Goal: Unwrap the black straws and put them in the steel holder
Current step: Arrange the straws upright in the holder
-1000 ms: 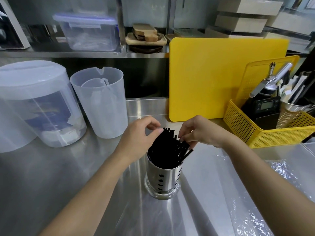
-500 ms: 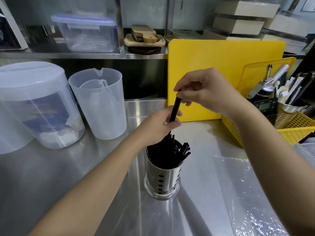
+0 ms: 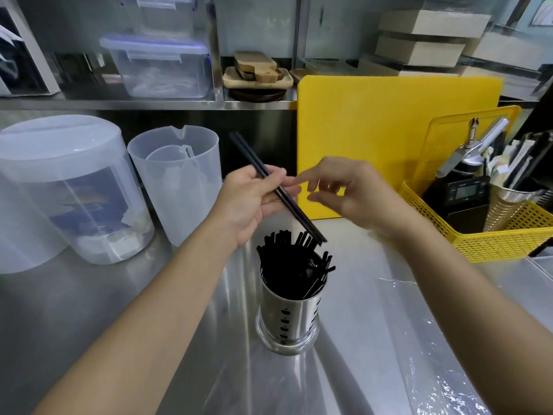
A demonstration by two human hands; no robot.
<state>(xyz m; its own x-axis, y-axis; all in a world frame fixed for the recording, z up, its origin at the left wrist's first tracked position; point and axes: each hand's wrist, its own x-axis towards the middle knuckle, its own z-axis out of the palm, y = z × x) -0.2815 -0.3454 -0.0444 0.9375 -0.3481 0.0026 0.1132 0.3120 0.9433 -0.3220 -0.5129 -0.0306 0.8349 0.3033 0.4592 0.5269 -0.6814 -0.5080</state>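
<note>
A steel holder (image 3: 289, 324) with punched holes stands on the steel counter, full of several upright black straws (image 3: 291, 265). Above it my left hand (image 3: 251, 202) grips two black straws (image 3: 302, 218) near their middle; they slant from upper left down to the right, with the lower ends just over the holder's rim. My right hand (image 3: 350, 193) hovers beside them, fingers apart and holding nothing, its fingertips close to the straws.
Two clear plastic jugs (image 3: 176, 181) stand at the left. A yellow cutting board (image 3: 389, 139) leans at the back, with a yellow basket (image 3: 508, 244) of tools on the right. Clear plastic wrap (image 3: 443, 369) lies on the counter at the right.
The right hand pulled straws up out of the holder and then let go of them. The left hand now holds them, tilted, above the holder. The right hand has come down.
</note>
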